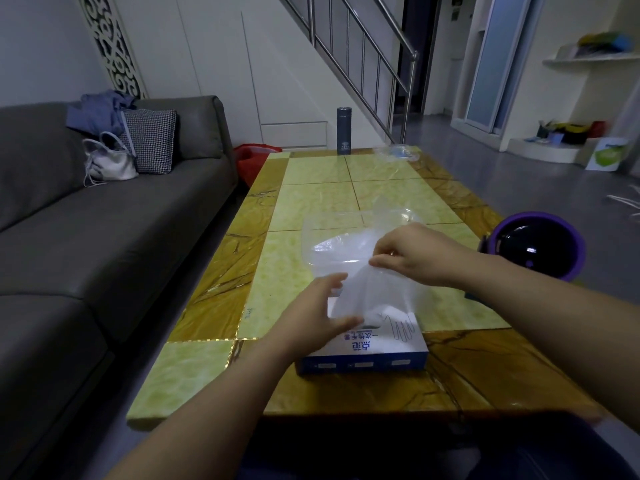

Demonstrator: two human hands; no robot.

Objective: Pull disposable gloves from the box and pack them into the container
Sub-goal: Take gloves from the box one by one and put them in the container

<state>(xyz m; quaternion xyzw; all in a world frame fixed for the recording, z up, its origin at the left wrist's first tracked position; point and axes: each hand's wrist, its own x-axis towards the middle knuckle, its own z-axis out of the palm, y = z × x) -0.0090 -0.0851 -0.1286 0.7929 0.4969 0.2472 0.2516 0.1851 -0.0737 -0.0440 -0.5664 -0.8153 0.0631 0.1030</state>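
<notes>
Our right hand [417, 255] pinches the top of a translucent glove [372, 289] rising from the blue box [381, 351] on the tabletop [311, 192]. Our left hand [320, 315] grips the glove's base above the box.

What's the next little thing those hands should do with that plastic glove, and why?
Probably raise the right hand a little further, to draw the glove clear of the box. It pinches the glove's upper edge, but the glove's lower end sits in the box's opening, where the left hand rests and seems to steady things.
</notes>
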